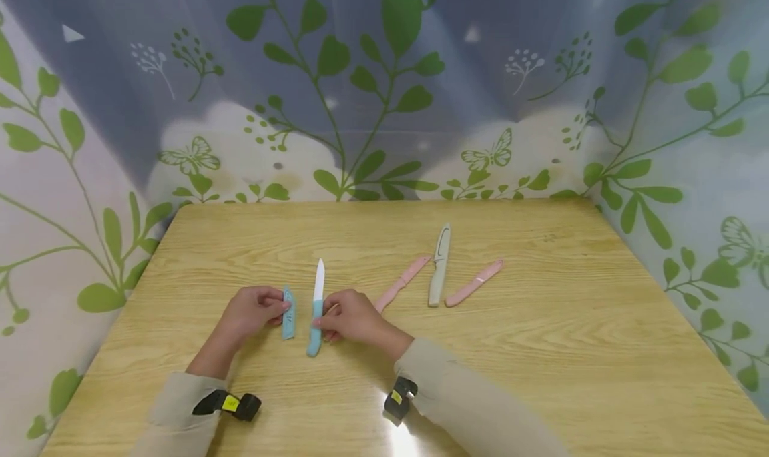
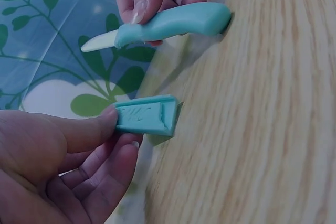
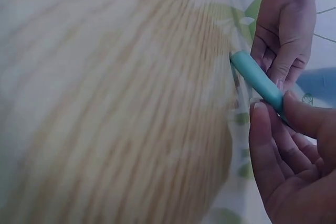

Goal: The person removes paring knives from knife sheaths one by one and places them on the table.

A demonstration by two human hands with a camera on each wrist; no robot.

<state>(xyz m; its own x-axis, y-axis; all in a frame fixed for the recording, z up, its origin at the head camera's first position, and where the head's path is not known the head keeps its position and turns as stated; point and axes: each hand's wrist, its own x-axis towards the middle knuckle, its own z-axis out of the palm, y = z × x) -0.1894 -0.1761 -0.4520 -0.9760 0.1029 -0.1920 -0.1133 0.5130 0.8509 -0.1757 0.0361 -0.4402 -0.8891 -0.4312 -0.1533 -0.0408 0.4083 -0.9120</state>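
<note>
My left hand [image 1: 255,310] pinches a small turquoise knife sheath [image 1: 289,317] between thumb and fingers; raised lettering and an end opening show on the sheath [image 2: 144,116] in the left wrist view. To its right, my right hand [image 1: 354,317] pinches the turquoise handle of a paring knife [image 1: 316,317], whose bare white blade points toward the far side of the table. Knife and sheath are apart, side by side. In the right wrist view the handle [image 3: 257,80] shows between thumb and fingers, while the blade is hidden there.
Right of my right hand lie a pink sheathed knife [image 1: 402,282], a beige sheathed knife [image 1: 441,267] and another pink knife [image 1: 474,283] on the wooden table [image 1: 571,350]. A leaf-patterned curtain [image 1: 372,110] surrounds the table's back and sides.
</note>
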